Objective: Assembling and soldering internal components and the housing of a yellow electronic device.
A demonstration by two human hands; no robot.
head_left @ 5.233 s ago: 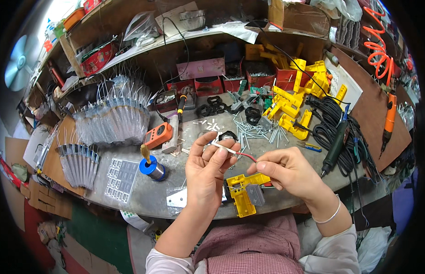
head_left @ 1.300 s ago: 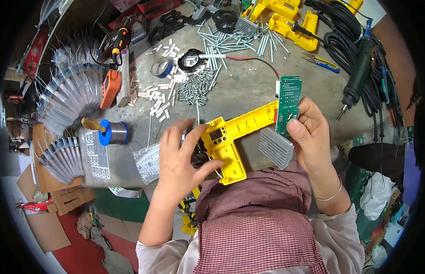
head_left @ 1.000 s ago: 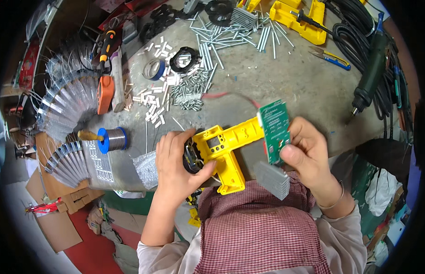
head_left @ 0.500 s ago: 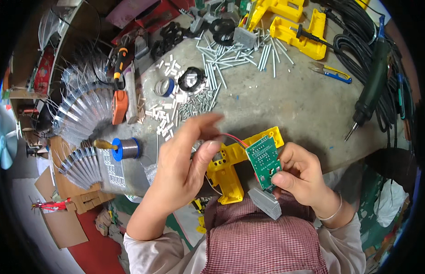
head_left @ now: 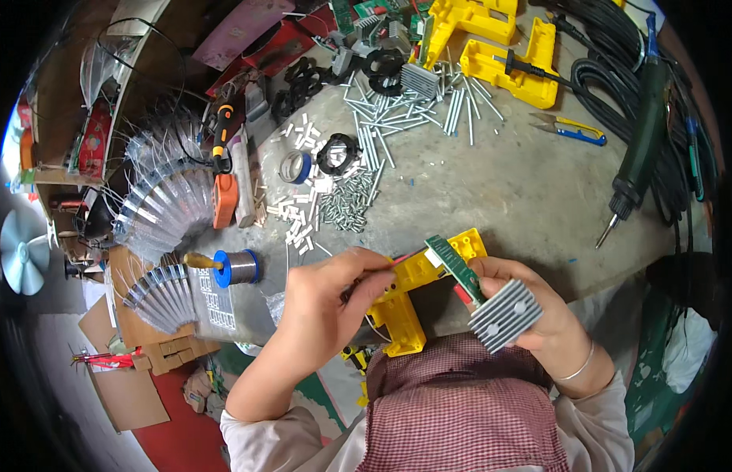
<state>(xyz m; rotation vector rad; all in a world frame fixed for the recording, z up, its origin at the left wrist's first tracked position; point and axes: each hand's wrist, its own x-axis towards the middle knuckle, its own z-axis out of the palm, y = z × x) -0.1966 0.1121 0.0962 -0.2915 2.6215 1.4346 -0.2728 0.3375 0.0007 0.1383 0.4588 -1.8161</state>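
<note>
The right grip (head_left: pixel 550 311) holds the circuit board (head_left: pixel 456 263) jutting out to its left, the left grip (head_left: pixel 323 297) pinching red wire (head_left: pixel 404 257).

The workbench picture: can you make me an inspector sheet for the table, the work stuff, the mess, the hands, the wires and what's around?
Surface: grey bench top, marked with stains.
Work pieces: green circuit board with a grey finned metal heat sink at its lower end; open yellow plastic housing at the bench's near edge.
Clutter: pile of short silver screws beside small white pieces; long thin silver rods spread behind.
Hands: right hand holds the board; left hand is at the thin red wire, grip unclear.
Cables: coiled black cable beside the dark green handheld tool.
Surroundings: pale blue fan at far left; white plastic bag at lower right.
</note>
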